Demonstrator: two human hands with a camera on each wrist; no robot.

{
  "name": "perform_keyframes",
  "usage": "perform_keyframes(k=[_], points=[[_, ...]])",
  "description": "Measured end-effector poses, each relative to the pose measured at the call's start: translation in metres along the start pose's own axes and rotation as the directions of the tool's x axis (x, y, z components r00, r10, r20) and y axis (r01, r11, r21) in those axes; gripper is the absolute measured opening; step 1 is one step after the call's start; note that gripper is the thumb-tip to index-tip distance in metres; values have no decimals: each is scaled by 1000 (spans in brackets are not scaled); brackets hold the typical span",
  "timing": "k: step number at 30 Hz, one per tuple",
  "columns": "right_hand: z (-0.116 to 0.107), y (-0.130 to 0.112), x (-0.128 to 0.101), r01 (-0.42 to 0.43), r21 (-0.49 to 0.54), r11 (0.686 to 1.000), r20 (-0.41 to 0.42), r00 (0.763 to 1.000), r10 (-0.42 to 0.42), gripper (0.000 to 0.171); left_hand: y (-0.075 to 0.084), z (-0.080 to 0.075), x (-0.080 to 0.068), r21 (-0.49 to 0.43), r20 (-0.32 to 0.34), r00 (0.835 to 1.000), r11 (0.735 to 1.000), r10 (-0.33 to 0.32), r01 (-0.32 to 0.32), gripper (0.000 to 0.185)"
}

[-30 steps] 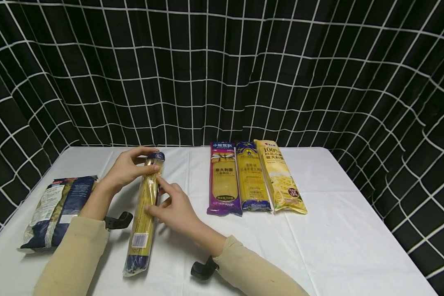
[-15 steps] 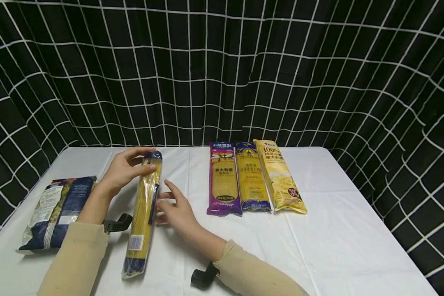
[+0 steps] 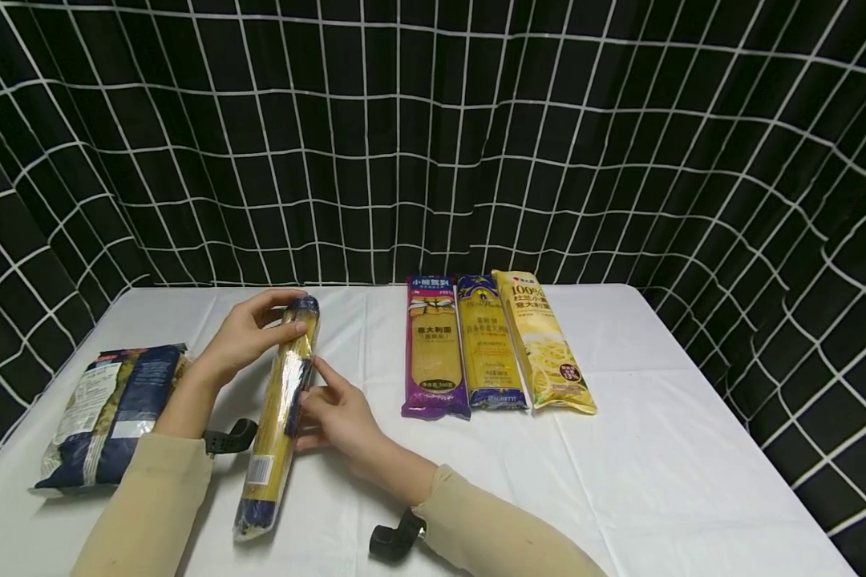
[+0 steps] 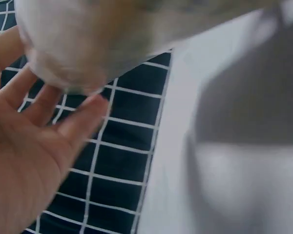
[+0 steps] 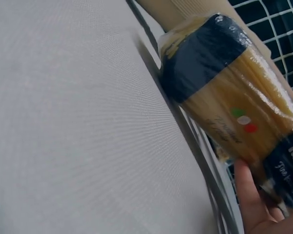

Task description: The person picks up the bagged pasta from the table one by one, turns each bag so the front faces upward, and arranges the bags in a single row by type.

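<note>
A long clear-wrapped pack of spaghetti (image 3: pixel 269 437) with dark blue ends is held at a slant at the left of the table in the head view. My left hand (image 3: pixel 241 340) grips its far end, thumb on the upper face. My right hand (image 3: pixel 341 413) holds its right side near the middle, with fingers partly hidden by the pack. In the right wrist view, a dark blue end and a small green, white and red mark show on the pack (image 5: pixel 224 92). The left wrist view has my left hand (image 4: pixel 34 141) at the pack's blurred end.
A dark blue bag of pasta (image 3: pixel 115 417) lies left of my left forearm. Right of centre are a purple spaghetti pack (image 3: pixel 436 349), a blue-and-yellow one (image 3: pixel 492 344) and a light yellow one (image 3: pixel 544 344), side by side on the white-covered table (image 3: pixel 664 481). A black gridded curtain (image 3: pixel 418 144) hangs behind.
My right hand came off the pack's upper face, then took hold of its right side. The pack has turned about its length, bringing a dark blue label into view on its right.
</note>
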State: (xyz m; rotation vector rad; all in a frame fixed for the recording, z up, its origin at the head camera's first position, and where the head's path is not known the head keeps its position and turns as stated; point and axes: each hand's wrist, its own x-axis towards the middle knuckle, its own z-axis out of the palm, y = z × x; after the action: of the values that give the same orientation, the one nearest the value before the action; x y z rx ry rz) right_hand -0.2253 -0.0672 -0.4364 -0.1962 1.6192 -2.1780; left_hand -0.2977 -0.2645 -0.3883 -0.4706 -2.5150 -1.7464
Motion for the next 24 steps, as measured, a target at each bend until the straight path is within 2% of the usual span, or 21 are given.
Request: perform_keyframes(k=[4, 9, 12, 15, 24], points=[[-2, -1, 1, 42, -8, 999, -3, 999, -42, 71, 8, -6, -4, 101, 22, 1000, 995, -20, 18, 57], [-5, -9, 2, 135, -103, 985, -2, 991, -136, 69, 20, -13, -9, 213, 52, 993, 973, -104, 91, 69], [-7, -14, 2, 172, -163, 971, -8, 984, -176, 68, 25, -14, -9, 212, 84, 986, 970, -144, 124, 74], [-8, -17, 1, 183, -209, 961, -9, 982, -188, 69, 26, -12, -9, 192, 106, 982, 972, -157, 135, 80], [-8, -15, 1, 185, -271, 945, -22, 980, -198, 70, 27, -6, -10, 162, 81, 993, 984, -91, 77, 86]])
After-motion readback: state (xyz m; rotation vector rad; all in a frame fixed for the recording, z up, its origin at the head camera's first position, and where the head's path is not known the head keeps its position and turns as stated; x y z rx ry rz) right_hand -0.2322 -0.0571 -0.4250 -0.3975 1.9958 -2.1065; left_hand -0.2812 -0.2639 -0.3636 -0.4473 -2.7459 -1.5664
